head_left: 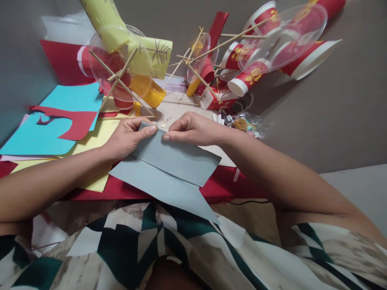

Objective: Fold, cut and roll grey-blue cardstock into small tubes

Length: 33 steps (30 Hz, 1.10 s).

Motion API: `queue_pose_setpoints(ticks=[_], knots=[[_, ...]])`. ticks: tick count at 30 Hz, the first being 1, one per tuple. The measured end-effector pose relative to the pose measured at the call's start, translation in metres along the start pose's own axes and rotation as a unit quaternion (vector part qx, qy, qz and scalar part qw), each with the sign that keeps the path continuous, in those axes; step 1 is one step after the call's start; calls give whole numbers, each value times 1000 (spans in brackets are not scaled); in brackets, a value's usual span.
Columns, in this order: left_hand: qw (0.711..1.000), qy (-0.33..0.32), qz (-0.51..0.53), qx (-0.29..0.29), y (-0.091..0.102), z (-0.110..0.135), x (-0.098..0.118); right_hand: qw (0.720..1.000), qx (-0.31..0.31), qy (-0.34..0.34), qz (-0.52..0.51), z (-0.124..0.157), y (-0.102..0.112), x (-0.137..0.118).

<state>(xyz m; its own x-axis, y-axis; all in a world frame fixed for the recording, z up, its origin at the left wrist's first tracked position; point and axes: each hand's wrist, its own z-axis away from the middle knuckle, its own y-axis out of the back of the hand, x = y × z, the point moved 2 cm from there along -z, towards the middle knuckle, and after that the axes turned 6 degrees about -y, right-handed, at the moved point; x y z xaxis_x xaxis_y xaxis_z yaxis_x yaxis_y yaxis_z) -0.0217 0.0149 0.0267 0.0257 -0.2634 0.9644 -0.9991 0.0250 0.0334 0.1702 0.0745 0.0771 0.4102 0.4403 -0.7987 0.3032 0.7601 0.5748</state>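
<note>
A grey-blue sheet of paper (181,159) is held up over the table's front edge, its upper part folded or torn along a line from the part hanging below. At its upper left corner my left hand (128,137) pinches it, thumb on top. My right hand (192,129) grips the top edge a little further right, thumb and fingers closed on it. Whether the two parts are still joined I cannot tell. The lower part hangs towards my lap.
Turquoise sheets (36,137), a cut red piece (81,121) and yellow paper (93,149) lie at left. Behind stand stick frames (121,76) with clear plastic discs and rolled paper tubes. Red paper cups (254,76) and a bag of supplies (246,123) are at right.
</note>
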Motion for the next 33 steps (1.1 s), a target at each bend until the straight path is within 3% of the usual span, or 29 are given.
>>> queue_pose_setpoints(ticks=[4,8,13,19,25,27,33], knots=[[999,-16,-21,44,9,-3,-2,995,-38,-89,-30,19,10,16],[997,-31,-45,56,11,-5,-2,993,-54,-100,-24,36,15,27],[996,-48,-49,62,11,-7,-7,994,-23,-111,-6,55,18,37],[995,-53,-27,78,14,-12,-9,989,72,-122,-41,75,18,51],[996,-50,-17,66,17,-14,-10,988,91,-95,-75,74,14,50],[997,-44,-15,65,16,-14,-12,989,84,-77,-89,70,16,47],[999,-9,-19,33,15,-15,-6,997,-15,-61,-50,59,15,33]])
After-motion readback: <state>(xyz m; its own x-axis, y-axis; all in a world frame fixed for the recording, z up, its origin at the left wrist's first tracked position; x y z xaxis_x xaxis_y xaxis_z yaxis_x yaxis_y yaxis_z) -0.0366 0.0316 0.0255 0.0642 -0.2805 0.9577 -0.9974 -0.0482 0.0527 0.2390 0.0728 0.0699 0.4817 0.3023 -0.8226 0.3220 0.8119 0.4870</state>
